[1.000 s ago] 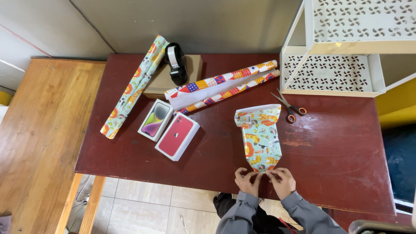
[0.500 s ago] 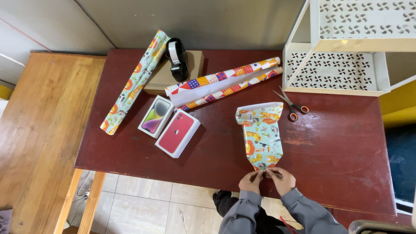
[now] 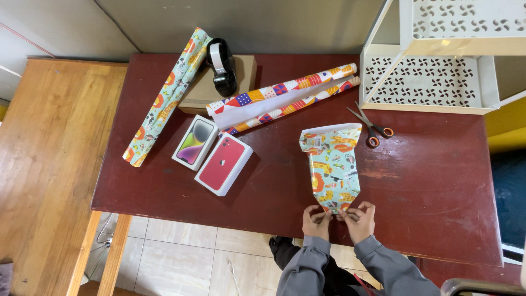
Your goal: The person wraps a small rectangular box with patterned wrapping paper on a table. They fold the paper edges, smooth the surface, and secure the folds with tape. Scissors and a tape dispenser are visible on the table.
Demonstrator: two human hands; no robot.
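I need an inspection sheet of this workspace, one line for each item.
Surface: dark red table, scuffed, beside a wooden bench.
Job's things: half-wrapped parcel in animal-print paper, near end folded to a point.
Clutter: two paper rolls, two phone boxes, tape dispenser on a cardboard box, scissors.
Hands: left hand and right hand pinch the parcel's pointed end.
Cables: a thin one on the floor tiles.
Surroundings: white perforated rack, grey wall.

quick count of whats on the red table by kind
wrapping paper rolls: 2
phone boxes: 2
part-wrapped parcel: 1
scissors: 1
tape dispenser: 1
cardboard box: 1
white tray rack: 1
total: 9
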